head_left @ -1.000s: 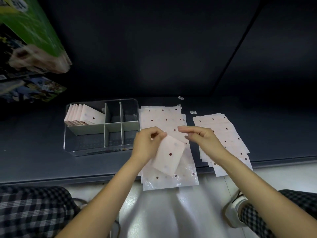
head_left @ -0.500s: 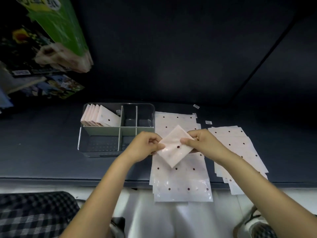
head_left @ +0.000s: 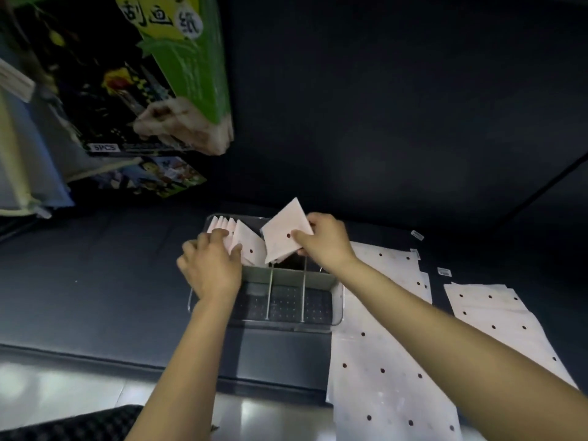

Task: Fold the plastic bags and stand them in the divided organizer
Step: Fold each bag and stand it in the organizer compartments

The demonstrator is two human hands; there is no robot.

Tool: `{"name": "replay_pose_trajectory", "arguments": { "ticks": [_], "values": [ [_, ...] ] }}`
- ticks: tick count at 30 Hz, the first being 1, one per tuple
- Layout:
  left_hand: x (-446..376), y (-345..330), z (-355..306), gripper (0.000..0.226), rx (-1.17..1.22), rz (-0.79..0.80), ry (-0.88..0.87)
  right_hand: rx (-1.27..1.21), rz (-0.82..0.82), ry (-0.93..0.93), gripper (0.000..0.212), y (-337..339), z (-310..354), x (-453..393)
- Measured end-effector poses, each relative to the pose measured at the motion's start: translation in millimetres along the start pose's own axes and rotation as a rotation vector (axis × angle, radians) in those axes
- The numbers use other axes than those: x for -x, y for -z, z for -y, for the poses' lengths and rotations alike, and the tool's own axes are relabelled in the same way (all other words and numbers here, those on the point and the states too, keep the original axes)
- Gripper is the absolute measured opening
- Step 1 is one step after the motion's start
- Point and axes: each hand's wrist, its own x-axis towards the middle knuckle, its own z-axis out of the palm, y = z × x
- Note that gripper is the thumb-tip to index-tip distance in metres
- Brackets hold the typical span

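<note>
Head view: nearest the person, at 5 o'clock, 2 stacks of flat dotted plastic bags [head_left: 381,361] lie unfolded on the dark surface [head_left: 95,281], the larger one hanging over its front edge. Just beyond, at 12 o'clock, sits the clear divided organizer [head_left: 338,308], its near compartments showing only a dotted liner. The left hand [head_left: 211,264] rests on the row of folded bags [head_left: 234,235] standing in the far left compartment, fingers loosely curved over their tops and thumb against the nearest one, apparently holding them back. The right hand [head_left: 321,241] pinches 1 folded bag [head_left: 284,232] by its right edge, thumb on the front face, tilted above the far compartments and not yet set in. The film looks light, thin, limp and slippery, so a fold would likely spring open if let go; an edge pinch across all layers seems the safest hold. Farther off, at 10 o'clock, colourful printed boxes [head_left: 178,58] lean above the surface.
</note>
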Motion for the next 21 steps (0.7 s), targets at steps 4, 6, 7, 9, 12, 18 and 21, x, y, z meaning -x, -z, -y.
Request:
{"name": "replay_pose_trajectory", "arguments": {
  "ticks": [4, 6, 7, 9, 12, 18, 21],
  "values": [
    [-11, -9, 6, 0.030, 0.011, -0.039, -0.033, 0.325, 0.020, 0.092, 0.010, -30, 17, -21],
    [-12, -11, 5, 0.024, 0.079, -0.064, -0.034, 0.435, 0.042, 0.091, 0.010, -40, 21, -25],
    [-11, -11, 4, 0.022, 0.120, -0.076, -0.029, 0.473, 0.056, 0.081, 0.013, -45, 23, -27],
    [-7, -12, 3, 0.021, 0.207, -0.100, -0.023, 0.533, 0.096, 0.050, 0.017, -55, 25, -29],
    [-2, -13, 6, 0.022, 0.312, -0.117, -0.009, 0.527, 0.196, -0.049, 0.021, -76, 25, -34],
    [0, -16, 17, 0.021, 0.376, -0.165, 0.076, 0.210, 0.342, -0.334, 0.050, -100, 29, -48],
    [1, -18, 22, 0.023, 0.515, -0.127, 0.128, -0.025, 0.339, -0.430, 0.047, -107, 29, -54]
  ]
}}
